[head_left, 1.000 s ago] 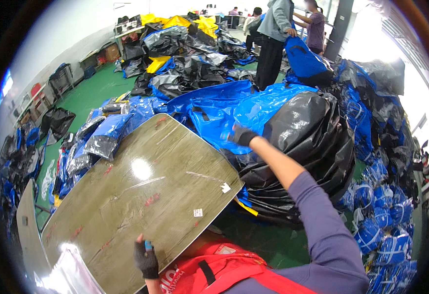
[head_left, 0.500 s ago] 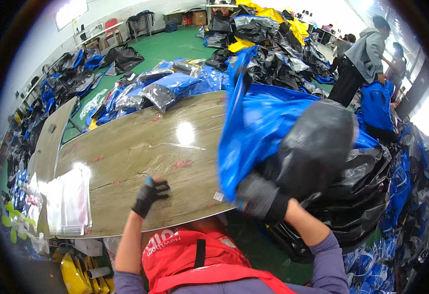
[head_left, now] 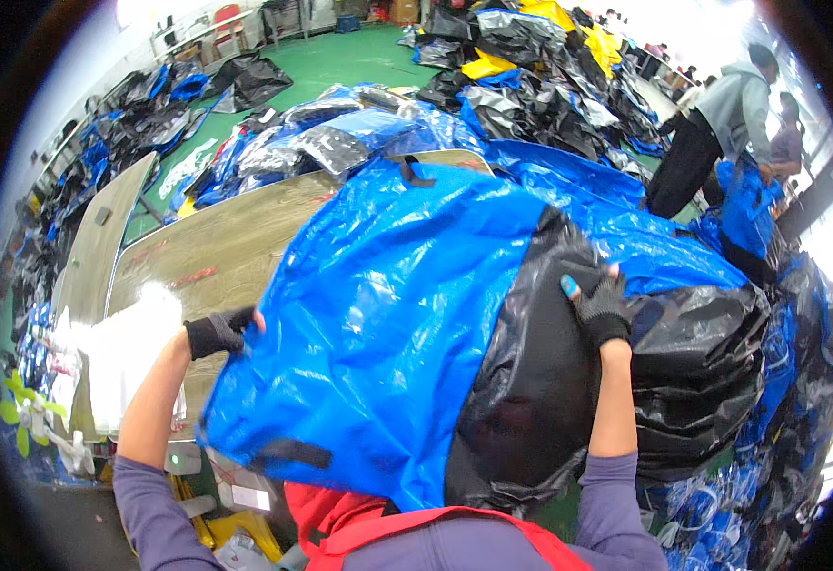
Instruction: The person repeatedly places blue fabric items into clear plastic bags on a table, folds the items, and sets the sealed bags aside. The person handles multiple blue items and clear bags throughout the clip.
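A large blue-and-black tarpaulin bag [head_left: 378,324] spreads in front of me over the table, its blue part to the left and its black part to the right. Short black straps show on its far and near edges. My left hand [head_left: 221,333], in a black glove with bare fingertips, is closed at the bag's left edge. On the black part near the right edge lies my right hand [head_left: 602,309], gloved, with thumb and fingers apart. Under and beside it, a pile of similar blue and black bags [head_left: 688,352] rises at the right.
Clear plastic sleeves [head_left: 136,362] lie on the wood-patterned table [head_left: 217,247] at left. Packed bags [head_left: 340,133] line its far edge. A small green-bladed fan [head_left: 31,414] stands at lower left. Heaped tarpaulin [head_left: 531,86] covers the floor behind; a person [head_left: 721,124] stands at right.
The bag has swung left from the pile and now lies spread across the table. My left hand has moved left to its edge; my right hand has moved up and right onto the black part.
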A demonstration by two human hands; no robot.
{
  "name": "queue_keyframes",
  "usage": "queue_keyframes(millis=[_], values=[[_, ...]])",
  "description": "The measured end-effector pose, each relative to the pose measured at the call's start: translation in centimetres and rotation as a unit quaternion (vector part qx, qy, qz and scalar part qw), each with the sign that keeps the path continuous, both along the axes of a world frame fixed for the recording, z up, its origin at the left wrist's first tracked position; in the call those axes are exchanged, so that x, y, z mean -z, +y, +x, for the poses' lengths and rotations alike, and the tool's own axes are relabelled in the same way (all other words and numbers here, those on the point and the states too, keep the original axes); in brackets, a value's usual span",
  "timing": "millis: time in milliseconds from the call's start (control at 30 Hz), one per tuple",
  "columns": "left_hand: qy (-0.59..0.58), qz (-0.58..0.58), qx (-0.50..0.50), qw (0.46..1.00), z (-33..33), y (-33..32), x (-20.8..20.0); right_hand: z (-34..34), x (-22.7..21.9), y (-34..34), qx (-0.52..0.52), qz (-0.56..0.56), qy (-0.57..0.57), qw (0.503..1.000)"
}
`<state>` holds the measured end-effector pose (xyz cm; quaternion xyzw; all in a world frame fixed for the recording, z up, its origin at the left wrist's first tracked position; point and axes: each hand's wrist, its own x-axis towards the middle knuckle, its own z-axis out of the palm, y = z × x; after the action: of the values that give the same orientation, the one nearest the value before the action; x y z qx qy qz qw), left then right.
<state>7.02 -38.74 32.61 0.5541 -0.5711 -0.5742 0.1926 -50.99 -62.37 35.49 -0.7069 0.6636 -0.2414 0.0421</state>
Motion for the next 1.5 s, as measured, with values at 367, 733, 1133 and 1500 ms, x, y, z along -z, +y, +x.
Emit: queue_keyframes(millis=[367, 733, 1133, 1500], values=[[-0.244, -0.026, -0.344, 0.907, -1.1, -7.3, 5.7, 3.2, 4.7, 0.8, -0.215, -0.156, -0.123, 0.956], [-0.400, -0.172, -0.595, 0.675, 9.3, 15.6, 8.1, 8.3, 5.1, -5.3, -0.084, -0.161, -0.055, 0.982], [-0.338, -0.551, -0.165, 0.745, -21.0, -7.2, 10.2, 8.0, 11.8, -1.9, -0.255, 0.242, 0.125, 0.928], [-0.187, -0.656, -0.154, 0.714, -28.1, -17.2, 14.1, -3.5, 9.8, -12.5, -0.172, 0.234, 0.022, 0.957]])
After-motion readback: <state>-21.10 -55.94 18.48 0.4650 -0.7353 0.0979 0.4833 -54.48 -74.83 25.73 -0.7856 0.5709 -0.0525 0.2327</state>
